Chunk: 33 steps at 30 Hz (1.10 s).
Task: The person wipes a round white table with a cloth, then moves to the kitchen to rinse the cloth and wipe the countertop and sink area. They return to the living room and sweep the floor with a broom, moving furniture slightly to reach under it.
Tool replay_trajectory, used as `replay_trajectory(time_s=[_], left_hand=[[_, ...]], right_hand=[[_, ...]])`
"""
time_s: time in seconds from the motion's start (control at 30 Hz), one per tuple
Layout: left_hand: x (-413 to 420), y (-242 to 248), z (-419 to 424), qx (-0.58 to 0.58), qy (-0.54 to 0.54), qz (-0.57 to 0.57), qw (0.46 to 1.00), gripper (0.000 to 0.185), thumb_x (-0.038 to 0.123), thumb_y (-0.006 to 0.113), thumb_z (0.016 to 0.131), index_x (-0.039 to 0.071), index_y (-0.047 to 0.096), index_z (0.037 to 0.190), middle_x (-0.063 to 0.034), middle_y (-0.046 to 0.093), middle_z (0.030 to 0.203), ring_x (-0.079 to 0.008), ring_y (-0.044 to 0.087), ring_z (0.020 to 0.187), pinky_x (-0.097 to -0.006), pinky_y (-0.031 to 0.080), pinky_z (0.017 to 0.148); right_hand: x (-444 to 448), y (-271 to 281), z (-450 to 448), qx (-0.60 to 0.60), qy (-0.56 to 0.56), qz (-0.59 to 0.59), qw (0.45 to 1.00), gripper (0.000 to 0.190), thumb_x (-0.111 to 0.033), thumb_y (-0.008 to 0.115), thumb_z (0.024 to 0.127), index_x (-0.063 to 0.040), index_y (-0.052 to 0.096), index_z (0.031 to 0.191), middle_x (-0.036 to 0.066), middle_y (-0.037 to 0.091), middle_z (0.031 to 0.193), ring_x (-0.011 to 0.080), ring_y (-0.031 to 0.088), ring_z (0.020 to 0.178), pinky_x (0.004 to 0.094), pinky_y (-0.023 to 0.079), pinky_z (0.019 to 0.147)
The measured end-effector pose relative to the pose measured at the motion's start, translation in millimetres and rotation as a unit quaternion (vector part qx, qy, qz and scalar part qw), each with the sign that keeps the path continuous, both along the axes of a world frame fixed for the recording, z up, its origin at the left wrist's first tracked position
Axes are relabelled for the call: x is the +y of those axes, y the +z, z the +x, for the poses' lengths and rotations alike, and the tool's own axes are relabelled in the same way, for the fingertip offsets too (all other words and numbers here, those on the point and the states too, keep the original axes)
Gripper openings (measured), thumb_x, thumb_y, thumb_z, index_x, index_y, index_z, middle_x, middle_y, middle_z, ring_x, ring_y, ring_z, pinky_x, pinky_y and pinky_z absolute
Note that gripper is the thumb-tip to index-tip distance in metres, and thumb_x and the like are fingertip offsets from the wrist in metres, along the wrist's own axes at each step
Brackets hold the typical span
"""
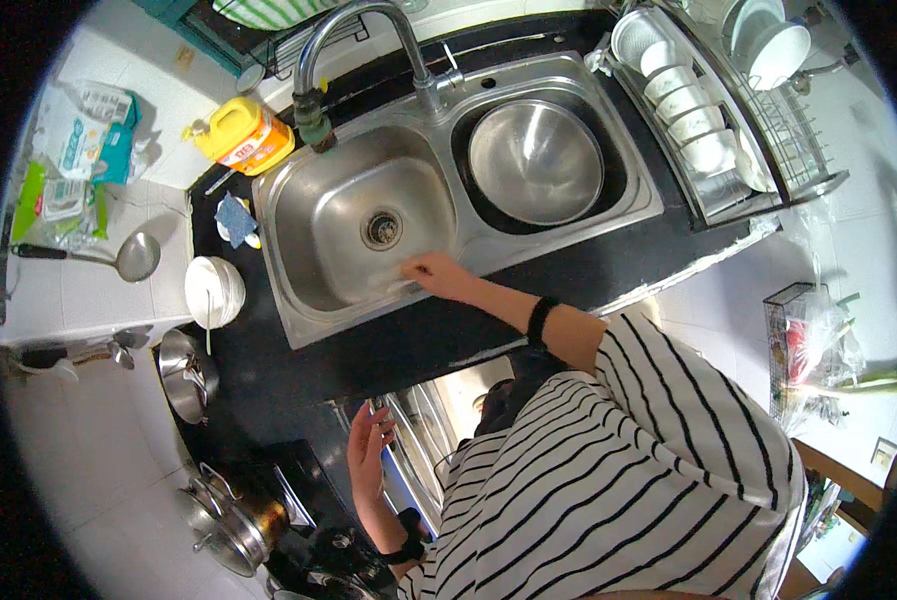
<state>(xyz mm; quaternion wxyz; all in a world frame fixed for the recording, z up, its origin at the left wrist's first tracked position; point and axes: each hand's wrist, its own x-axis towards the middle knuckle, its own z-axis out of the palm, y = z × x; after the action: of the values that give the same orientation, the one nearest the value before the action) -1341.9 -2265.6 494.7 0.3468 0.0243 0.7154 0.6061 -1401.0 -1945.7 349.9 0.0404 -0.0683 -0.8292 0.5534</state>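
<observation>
My right hand [439,276] is over the near edge of the left basin [358,195] of a steel double sink, its fingers curled. A pale blur lies at the fingertips, and I cannot tell whether anything is held. A drain strainer [381,229] sits in that basin's floor, just beyond the hand. My left hand [368,450] hovers by the counter's front edge with nothing in it, fingers loosely bent and apart. In the right basin rests a large steel bowl [536,161]. Over the left basin curves a chrome faucet [420,67] with a dark green nozzle.
A yellow detergent jug [246,136], a blue cloth [236,219], stacked white bowls [215,291] and a steel bowl with utensils [187,375] line the left side. A dish rack [775,150] stands right. Below left are a steel pot [234,532] and an open drawer [422,427].
</observation>
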Motion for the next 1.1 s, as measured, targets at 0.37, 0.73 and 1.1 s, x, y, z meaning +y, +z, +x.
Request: replay_trajectory(time_s=[0.37,0.73,1.1], left_hand=[[42.1,16.2,-20.2,-0.056,0.065,-0.063,0.994,0.043,0.020,0.049,0.091,0.004,0.039,0.130,-0.0142,0.055,0.117,-0.0190,0.056,0.099,-0.0295,0.043,0.083],[79.3,-9.7,-70.3,-0.056,-0.057,-0.105,0.991,0.046,0.020,0.051,0.090,0.005,0.036,0.132,-0.0137,0.050,0.121,-0.0183,0.054,0.100,-0.0291,0.043,0.083],[97.5,-83.2,-157.7,0.355,-0.326,-0.423,0.768,0.098,0.050,0.072,0.066,0.000,0.023,0.136,-0.0260,0.016,0.141,-0.0420,0.025,0.127,-0.0530,0.028,0.098]], right_hand=[[207.2,-14.4,-95.0,0.091,0.139,0.412,0.896,0.025,-0.019,0.049,0.081,-0.008,0.055,0.103,0.012,0.057,0.102,0.0287,0.056,0.094,0.0365,0.044,0.083],[108.1,-7.2,35.6,0.067,0.111,0.299,0.945,0.031,-0.012,0.051,0.081,-0.013,0.057,0.112,0.013,0.056,0.116,0.0268,0.055,0.103,0.0368,0.047,0.083],[284.8,65.1,214.7,-0.133,-0.251,0.486,0.826,0.034,-0.015,0.053,0.083,-0.010,0.052,0.116,0.013,0.053,0.119,0.0314,0.050,0.111,0.0364,0.044,0.089]])
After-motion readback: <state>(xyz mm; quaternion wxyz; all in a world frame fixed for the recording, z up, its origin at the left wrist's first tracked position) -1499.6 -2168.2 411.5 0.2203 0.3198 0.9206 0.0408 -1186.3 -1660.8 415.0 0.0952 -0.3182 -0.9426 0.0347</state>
